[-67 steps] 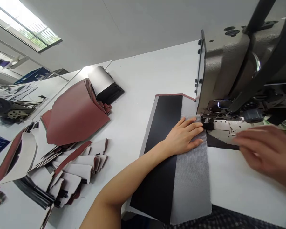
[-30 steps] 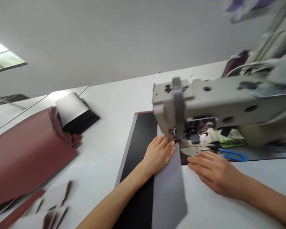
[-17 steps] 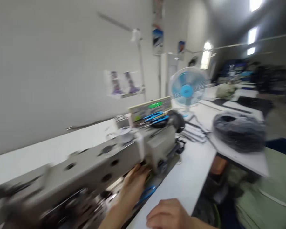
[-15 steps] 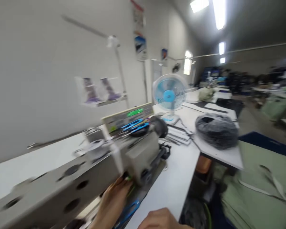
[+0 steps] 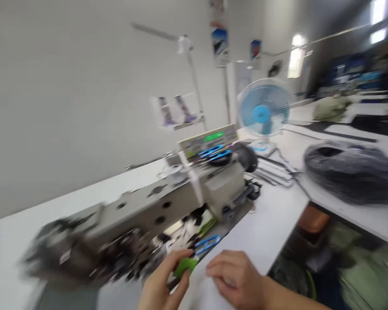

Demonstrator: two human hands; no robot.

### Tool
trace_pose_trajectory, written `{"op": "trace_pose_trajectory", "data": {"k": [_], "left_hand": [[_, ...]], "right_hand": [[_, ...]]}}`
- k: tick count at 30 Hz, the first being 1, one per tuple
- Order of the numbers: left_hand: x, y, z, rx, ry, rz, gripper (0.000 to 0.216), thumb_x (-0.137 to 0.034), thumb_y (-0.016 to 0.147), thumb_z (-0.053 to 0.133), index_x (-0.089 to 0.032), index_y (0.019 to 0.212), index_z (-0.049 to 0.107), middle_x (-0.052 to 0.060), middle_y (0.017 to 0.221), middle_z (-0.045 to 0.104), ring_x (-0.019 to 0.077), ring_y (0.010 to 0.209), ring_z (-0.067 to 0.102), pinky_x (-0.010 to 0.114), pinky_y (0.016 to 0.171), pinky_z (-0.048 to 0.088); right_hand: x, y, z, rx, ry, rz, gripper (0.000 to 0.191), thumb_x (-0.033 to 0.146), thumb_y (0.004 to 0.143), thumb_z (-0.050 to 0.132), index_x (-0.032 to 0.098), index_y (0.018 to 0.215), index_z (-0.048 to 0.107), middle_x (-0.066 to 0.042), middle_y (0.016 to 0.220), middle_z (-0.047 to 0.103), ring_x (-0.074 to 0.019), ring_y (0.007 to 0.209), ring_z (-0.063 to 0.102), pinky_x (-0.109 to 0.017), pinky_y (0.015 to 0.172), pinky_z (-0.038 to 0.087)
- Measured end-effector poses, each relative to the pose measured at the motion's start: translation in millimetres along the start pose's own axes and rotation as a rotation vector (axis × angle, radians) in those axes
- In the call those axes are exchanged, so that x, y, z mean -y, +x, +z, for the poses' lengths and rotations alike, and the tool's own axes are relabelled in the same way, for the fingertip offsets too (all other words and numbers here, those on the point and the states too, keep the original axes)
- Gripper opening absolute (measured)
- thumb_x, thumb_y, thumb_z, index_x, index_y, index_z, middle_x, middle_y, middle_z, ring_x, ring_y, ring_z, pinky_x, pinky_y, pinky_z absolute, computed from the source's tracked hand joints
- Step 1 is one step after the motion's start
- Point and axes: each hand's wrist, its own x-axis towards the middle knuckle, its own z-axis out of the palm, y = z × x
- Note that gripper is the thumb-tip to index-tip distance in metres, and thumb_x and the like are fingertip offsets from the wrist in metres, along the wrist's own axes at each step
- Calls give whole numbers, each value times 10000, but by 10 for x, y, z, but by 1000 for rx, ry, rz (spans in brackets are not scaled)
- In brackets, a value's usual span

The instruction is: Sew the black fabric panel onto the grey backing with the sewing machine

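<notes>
My left hand (image 5: pixel 163 284) pinches a small bright green piece (image 5: pixel 185 266) between thumb and fingers; its exact kind does not show. Close on its right, my right hand (image 5: pixel 236 275) is curled over the white tabletop (image 5: pixel 261 239), and whatever its fingers may hold is hidden. Just beyond both hands lies a pair of blue-handled snips (image 5: pixel 208 244) on the bed of a grey sewing machine (image 5: pixel 223 187). A lime-green tool (image 5: pixel 207 227) rests behind it, under the machine arm.
Atop the machine head sit blue-handled scissors (image 5: pixel 215 152) beside a control panel (image 5: pixel 208 140) with a green display. A fan (image 5: pixel 261 114) stands further back. On the right table lies a dark coiled bundle (image 5: pixel 351 174) in clear wrap. Blurred dark mechanism (image 5: pixel 116 258) fills the machine's left end.
My left hand has come out from under the machine head toward me, with the green piece in its fingers. My right hand has risen farther into view. The camera has swung left.
</notes>
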Motion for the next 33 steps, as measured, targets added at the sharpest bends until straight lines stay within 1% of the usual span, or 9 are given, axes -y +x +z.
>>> {"op": "trace_pose_trajectory", "data": {"k": [4,8,12,16,19,21,25,28,33], "left_hand": [[41,-594,-492,-31,228,-106,283,-216,922,475,-235,1118,679,27,880,740,173,781,711,259,738,595],[358,-974,-836,-92,634,-259,288,-148,954,412,-182,1113,650,74,877,719,221,849,688,352,822,578],[583,-1059,-731,-20,588,-390,247,-190,957,501,-151,1180,602,97,993,727,227,930,690,354,868,559],[560,-1091,-578,121,358,-305,447,-470,886,679,-204,1228,572,63,1190,710,217,1118,655,346,970,526],[516,-1187,-602,212,324,-202,330,-332,992,521,-208,1297,541,70,1385,624,207,1293,555,375,1069,455],[522,-1223,-627,242,406,-169,322,-229,1018,429,-193,1317,543,80,1424,595,212,1276,551,378,1038,457],[610,-1141,-599,268,552,-169,359,-408,1046,425,-192,1285,583,85,1274,667,231,1054,603,376,866,472],[689,-1041,-545,240,584,-135,399,-485,1037,436,-195,1260,595,71,1175,691,232,1087,593,391,908,442],[736,-1039,-481,120,611,-62,406,-452,1051,427,-165,1296,577,59,1243,688,211,1175,578,394,1001,397]], "right_hand": [[99,97,-48,113,200,-5,260,105,932,501,191,1125,653,-97,1035,727,-184,934,690,-312,832,585],[61,187,194,337,134,-105,276,100,952,487,210,1147,647,-75,1064,720,-172,933,694,-293,808,591],[62,345,537,550,132,-244,249,123,975,464,200,1114,654,-68,1043,715,-169,909,691,-293,773,586],[29,530,800,672,83,-374,227,147,989,459,203,1030,675,-52,997,711,-168,857,678,-297,714,562],[-16,621,925,669,61,-428,223,159,1004,449,197,1035,667,-46,1004,708,-166,875,670,-298,740,552],[-26,652,992,637,52,-436,224,159,1012,444,189,1067,659,-47,1019,708,-167,907,668,-304,782,548],[-7,665,1124,612,51,-416,222,163,1016,451,187,1101,654,-44,1031,707,-176,930,665,-325,817,539],[-32,647,1207,588,34,-382,210,163,1010,466,189,1086,660,-46,1037,709,-188,942,663,-342,837,527],[-150,605,1270,541,4,-348,214,140,996,484,181,1109,660,-53,1061,702,-195,971,651,-377,961,489]]}}
